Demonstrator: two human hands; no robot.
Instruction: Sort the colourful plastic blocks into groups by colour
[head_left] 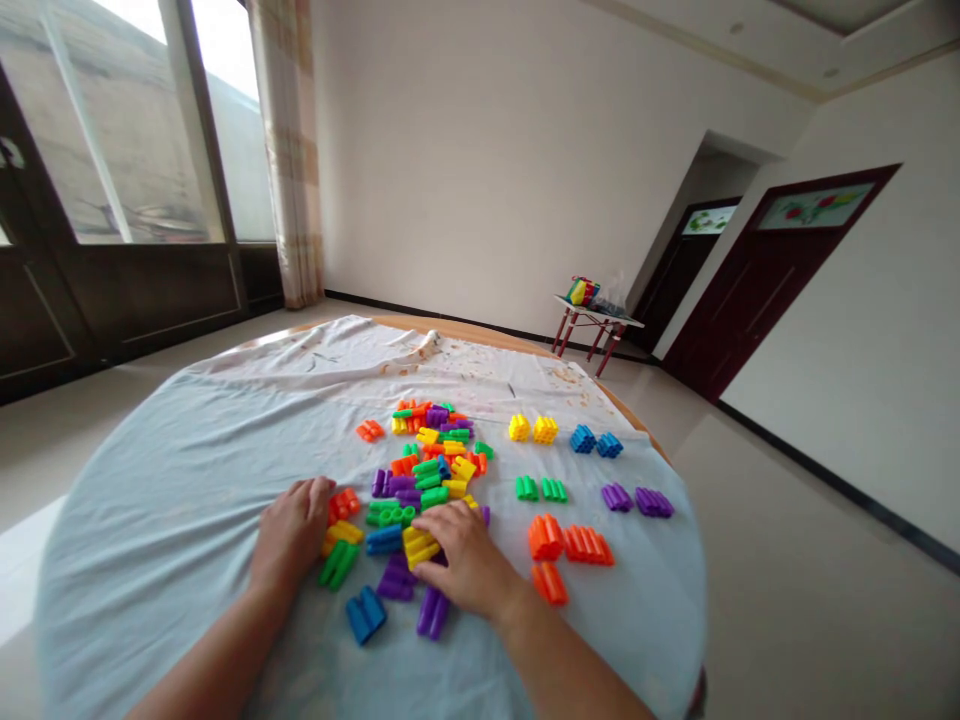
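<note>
On the left of the pile, my left hand [294, 528] rests on the cloth, holding nothing that I can see. Its fingertips are against or just beside an orange block [345, 503]; a yellow block [343, 535] and a green block [339, 564] lie close by. My right hand [469, 560] grips a yellow toy building block [420, 547] made of joined tubes, between thumb and fingers at the pile's near side. Around that block are a blue block [385, 540], purple blocks [397, 577] and another blue block [366, 614]. My right hand hides part of the pile.
A mixed heap of blocks [431, 470] runs up the middle of the cloth-covered round table [172, 480]. To the right stand colour groups: yellow [545, 430], blue [596, 441], green [541, 489], purple [637, 500] and orange [570, 543]. A small side table [600, 315] stands by the wall.
</note>
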